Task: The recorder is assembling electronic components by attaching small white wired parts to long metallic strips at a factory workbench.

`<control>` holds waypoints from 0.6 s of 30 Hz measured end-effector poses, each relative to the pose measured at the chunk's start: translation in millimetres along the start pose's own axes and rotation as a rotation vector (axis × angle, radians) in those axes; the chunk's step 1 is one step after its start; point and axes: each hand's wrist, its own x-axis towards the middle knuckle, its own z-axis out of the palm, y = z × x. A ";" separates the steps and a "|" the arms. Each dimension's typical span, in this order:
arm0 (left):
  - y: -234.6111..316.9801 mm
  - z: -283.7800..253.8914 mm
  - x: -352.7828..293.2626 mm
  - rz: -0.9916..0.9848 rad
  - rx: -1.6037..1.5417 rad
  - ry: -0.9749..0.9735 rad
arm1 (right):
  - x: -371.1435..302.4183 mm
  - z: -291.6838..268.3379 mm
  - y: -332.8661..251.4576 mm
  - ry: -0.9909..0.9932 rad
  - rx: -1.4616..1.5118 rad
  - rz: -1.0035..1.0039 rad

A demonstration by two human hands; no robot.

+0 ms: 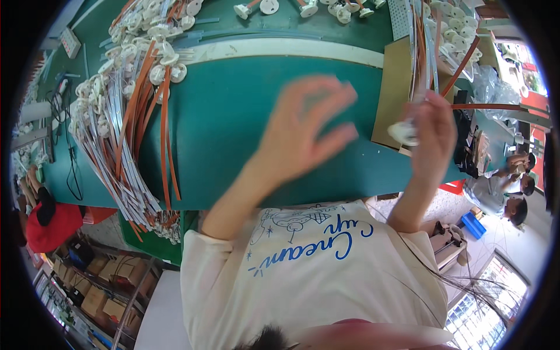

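Two lines of blue script lettering (315,252) across the front of the off-white T-shirt (326,294)

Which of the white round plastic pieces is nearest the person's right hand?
The blurred white round plastic piece immediately left of the right hand; all others lie farther away.

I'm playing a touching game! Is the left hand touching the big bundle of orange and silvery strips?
Apart. The head view shows the green tabletop between the left hand and the bundle of strips.
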 end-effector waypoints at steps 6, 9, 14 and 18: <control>-184.1 -23.1 44.9 -0.060 0.744 0.184 | 0.2 -79.6 11.5 0.210 -0.794 -0.050; -217.5 -35.7 46.1 -0.247 0.649 -0.110 | -8.5 -71.2 11.6 0.168 -0.926 0.085; -129.9 -20.9 58.8 -0.290 0.231 0.087 | -10.4 -64.1 14.8 0.256 -0.591 0.028; -28.2 14.4 23.3 -0.040 0.077 0.045 | -3.0 0.0 -8.3 -0.079 -0.215 0.103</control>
